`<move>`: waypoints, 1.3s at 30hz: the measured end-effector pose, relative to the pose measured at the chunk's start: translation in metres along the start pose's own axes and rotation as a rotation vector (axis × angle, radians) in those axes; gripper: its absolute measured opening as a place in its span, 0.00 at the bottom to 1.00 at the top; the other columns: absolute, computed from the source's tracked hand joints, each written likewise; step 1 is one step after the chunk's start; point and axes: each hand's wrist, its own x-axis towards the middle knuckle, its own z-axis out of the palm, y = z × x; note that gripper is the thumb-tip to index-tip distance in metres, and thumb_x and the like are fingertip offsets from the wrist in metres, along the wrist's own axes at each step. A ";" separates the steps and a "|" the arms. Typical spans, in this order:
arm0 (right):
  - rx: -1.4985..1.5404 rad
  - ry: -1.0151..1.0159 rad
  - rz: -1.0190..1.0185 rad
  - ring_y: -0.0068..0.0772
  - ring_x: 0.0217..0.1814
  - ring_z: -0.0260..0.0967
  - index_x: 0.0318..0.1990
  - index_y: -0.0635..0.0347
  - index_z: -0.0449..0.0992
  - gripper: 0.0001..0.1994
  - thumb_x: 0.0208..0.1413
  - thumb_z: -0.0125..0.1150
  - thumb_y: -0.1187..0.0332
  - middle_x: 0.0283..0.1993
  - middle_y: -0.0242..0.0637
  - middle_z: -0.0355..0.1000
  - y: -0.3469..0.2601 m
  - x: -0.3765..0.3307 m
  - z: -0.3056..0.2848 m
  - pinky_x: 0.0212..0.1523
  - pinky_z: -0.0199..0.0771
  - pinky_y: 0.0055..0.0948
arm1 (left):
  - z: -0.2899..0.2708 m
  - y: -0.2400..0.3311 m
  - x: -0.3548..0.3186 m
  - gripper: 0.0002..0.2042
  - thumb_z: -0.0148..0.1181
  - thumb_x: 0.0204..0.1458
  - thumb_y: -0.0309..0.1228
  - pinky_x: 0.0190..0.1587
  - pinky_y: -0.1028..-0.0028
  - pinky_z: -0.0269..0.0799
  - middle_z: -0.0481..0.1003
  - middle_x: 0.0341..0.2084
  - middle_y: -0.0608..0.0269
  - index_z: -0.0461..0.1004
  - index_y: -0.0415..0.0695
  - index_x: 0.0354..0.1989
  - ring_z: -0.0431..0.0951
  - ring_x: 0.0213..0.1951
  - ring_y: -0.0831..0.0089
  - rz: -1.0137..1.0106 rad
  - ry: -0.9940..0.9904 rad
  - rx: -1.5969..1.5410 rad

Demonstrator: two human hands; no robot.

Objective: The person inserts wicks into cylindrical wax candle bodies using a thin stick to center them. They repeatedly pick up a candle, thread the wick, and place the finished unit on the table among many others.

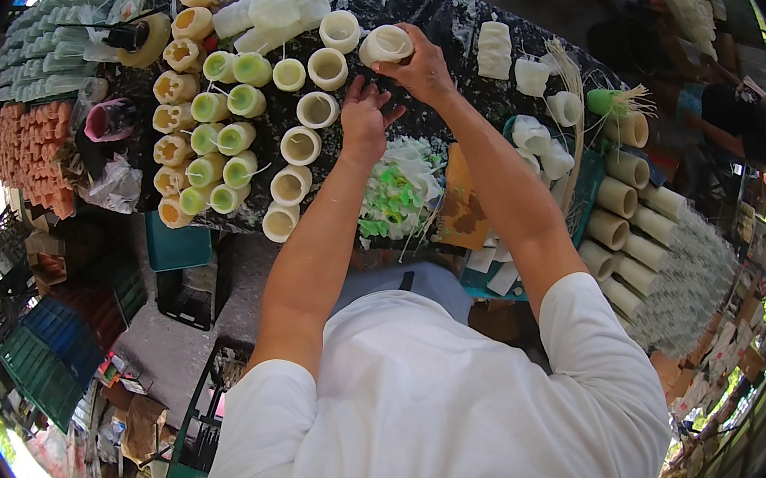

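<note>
My right hand (pixel 424 68) grips a cream hollow wax cylinder (pixel 384 44) by its side, holding it tilted just above the dark table (pixel 434 14). My left hand (pixel 362 113) hovers open beside it, fingers spread, touching nothing, close to a row of cream hollow cylinders (pixel 317 109). Below the hands lies a heap of white and green wax scraps (pixel 401 188).
Green cylinders (pixel 223 139) and yellow carved ones (pixel 169 89) stand in rows at the left. White carved wax pieces (pixel 529 74) and cream tubes (pixel 621 195) lie at the right. Orange pieces (pixel 33 154) are stacked far left; crates (pixel 186 297) sit on the floor. Another person (pixel 744 122) sits at the right.
</note>
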 end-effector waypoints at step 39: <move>0.279 0.287 0.244 0.32 0.43 0.80 0.55 0.63 0.79 0.19 0.56 0.71 0.73 0.49 0.41 0.83 -0.039 -0.190 -0.050 0.47 0.80 0.31 | -0.016 0.006 -0.104 0.44 0.79 0.50 0.29 0.63 0.70 0.72 0.70 0.60 0.50 0.56 0.36 0.73 0.71 0.62 0.67 0.171 -0.452 0.437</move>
